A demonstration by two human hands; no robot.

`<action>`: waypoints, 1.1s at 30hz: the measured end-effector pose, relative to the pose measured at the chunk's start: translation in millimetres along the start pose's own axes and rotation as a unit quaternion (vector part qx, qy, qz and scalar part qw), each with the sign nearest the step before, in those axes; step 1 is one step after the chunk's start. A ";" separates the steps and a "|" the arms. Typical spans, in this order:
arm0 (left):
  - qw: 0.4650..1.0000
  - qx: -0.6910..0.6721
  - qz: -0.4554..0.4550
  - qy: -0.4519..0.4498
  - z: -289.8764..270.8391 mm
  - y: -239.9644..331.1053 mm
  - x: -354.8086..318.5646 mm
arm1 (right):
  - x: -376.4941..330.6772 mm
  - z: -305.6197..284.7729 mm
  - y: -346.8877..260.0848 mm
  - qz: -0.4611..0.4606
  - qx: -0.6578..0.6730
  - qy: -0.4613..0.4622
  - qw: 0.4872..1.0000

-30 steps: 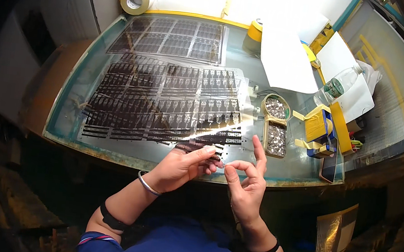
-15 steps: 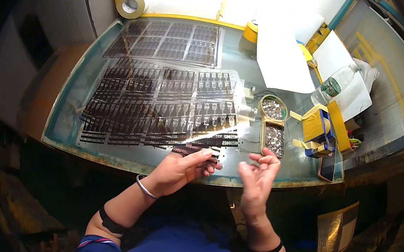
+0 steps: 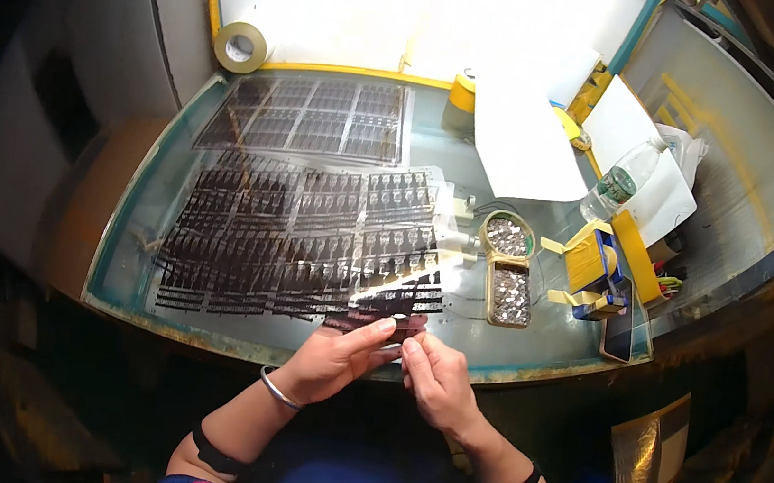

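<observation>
Dark patterned film sheets [image 3: 313, 224] lie overlapping on the glass tabletop. At their front right corner, my left hand [image 3: 340, 360] grips a small dark patterned piece [image 3: 376, 320] between thumb and fingers. The thumb lies on top of it. My right hand [image 3: 440, 381] is closed in a pinch at the right end of that same piece, close to the left fingertips. Whatever sits between the right fingertips is too small and hidden to make out. A rectangular tray [image 3: 490, 316] and a round dish [image 3: 531, 249], both holding small silvery pieces, stand right of the sheets.
Farther back lies a flat stack of patterned sheets [image 3: 324, 120], with a tape roll [image 3: 240, 47] at the far left corner. Along the right are a blue tape dispenser [image 3: 603, 306], a phone [image 3: 619, 340], a plastic bottle [image 3: 621, 184] and white paper [image 3: 524, 124].
My right hand has come left from in front of the tray, and its raised fingers have closed in a pinch beside my left hand. The whole view has shifted slightly.
</observation>
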State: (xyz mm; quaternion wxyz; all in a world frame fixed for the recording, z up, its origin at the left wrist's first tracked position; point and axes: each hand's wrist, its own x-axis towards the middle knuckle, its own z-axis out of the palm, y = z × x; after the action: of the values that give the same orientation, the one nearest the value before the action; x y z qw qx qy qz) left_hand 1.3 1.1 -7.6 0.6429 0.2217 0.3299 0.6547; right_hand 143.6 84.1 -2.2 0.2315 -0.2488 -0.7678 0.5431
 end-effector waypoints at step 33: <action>0.954 -0.112 -0.264 -0.089 15.2 -54.7 -49.8 | 68.5 -72.9 -44.4 -0.144 0.052 0.109 0.982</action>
State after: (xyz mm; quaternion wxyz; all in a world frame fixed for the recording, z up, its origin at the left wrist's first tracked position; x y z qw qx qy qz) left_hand 54.0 -48.3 -29.8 0.8402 0.1103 0.2429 0.4722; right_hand 130.7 167.1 67.9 0.4022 -0.1812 -0.7367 0.5126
